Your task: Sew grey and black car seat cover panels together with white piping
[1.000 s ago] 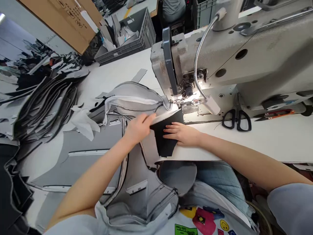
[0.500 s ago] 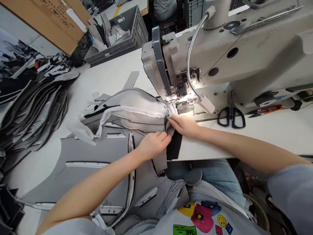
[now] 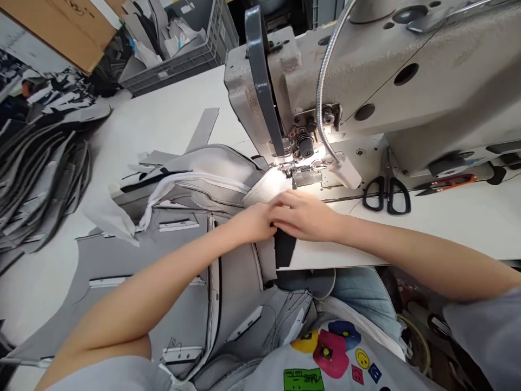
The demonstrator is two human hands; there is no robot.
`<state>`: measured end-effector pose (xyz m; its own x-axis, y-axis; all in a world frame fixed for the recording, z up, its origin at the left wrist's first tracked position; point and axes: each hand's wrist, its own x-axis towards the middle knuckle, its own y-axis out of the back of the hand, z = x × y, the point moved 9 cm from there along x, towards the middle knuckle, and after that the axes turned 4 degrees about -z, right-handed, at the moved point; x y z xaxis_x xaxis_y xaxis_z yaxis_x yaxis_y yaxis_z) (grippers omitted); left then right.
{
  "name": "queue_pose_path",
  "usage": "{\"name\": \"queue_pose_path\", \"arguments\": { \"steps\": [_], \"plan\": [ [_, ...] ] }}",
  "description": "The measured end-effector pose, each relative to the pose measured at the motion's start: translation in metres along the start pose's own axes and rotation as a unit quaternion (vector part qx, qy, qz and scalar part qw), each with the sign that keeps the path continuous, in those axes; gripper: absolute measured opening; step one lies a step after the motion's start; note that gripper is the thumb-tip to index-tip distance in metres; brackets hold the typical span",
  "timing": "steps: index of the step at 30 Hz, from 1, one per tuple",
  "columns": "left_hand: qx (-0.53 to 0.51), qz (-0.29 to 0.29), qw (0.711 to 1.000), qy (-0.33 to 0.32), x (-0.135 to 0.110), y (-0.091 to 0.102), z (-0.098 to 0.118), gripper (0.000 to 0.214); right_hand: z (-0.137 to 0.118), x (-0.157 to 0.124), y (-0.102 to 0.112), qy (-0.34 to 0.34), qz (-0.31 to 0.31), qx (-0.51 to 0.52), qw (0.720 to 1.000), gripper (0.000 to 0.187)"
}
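Observation:
A large sewn cover of padded grey fabric (image 3: 240,271), with black-edged seams and white strips, lies across the table and down toward my lap. My left hand (image 3: 257,221) is closed on its edge just in front of the sewing machine (image 3: 260,98). Right against it, my right hand (image 3: 304,215) pinches the same edge, its fingers overlapping the left fingertips. What lies between the fingertips is hidden. A pale mesh flap (image 3: 266,184) of the cover reaches up to the lit presser foot (image 3: 288,169). Below my hands hangs a black strip (image 3: 285,247).
Black-handled scissors (image 3: 386,193) and orange-handled snips (image 3: 448,184) lie right of the needle. A flexible lamp (image 3: 345,172) bends down beside it. Stacked grey panels (image 3: 44,168) stand at the left, a grey crate (image 3: 183,65) of scraps behind, and a cardboard box (image 3: 61,32) at upper left.
My left hand has moved up and right to meet my right hand. The pale mesh flap has turned up by the presser foot. The view has shifted closer to the machine.

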<state>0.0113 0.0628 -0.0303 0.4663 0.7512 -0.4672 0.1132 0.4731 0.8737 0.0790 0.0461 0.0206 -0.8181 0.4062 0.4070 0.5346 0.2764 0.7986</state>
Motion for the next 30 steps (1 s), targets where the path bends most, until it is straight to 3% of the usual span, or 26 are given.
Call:
{"name": "queue_pose_path", "arguments": {
  "steps": [2,4,6,9,13,20,30],
  "plan": [
    [-0.042,-0.024,0.999,0.007,0.001,0.001,-0.007,0.071,-0.002,-0.03,-0.004,0.004,-0.043,-0.061,0.997,0.023],
    [-0.076,-0.043,0.996,0.016,0.001,0.003,-0.011,0.073,-0.005,-0.046,-0.018,0.02,-0.099,-0.091,0.991,0.035],
    [-0.086,-0.051,0.995,0.026,0.001,0.005,-0.015,0.071,-0.009,-0.048,-0.035,0.03,-0.136,-0.111,0.984,0.045],
    [-0.082,-0.045,0.995,0.046,-0.001,0.009,-0.023,0.064,-0.018,-0.041,-0.056,0.032,-0.159,-0.143,0.976,0.04],
    [-0.115,-0.017,0.991,0.069,-0.006,0.015,-0.03,0.059,-0.038,-0.036,-0.068,0.064,-0.123,-0.188,0.972,0.03],
    [-0.141,-0.048,0.987,0.066,-0.001,0.005,-0.008,0.063,-0.048,-0.038,-0.067,0.059,-0.051,-0.202,0.976,0.028],
    [-0.121,-0.019,0.991,0.057,0.012,0.006,-0.003,0.061,-0.044,-0.035,-0.072,0.042,-0.115,-0.168,0.978,0.027]
  ]
}}
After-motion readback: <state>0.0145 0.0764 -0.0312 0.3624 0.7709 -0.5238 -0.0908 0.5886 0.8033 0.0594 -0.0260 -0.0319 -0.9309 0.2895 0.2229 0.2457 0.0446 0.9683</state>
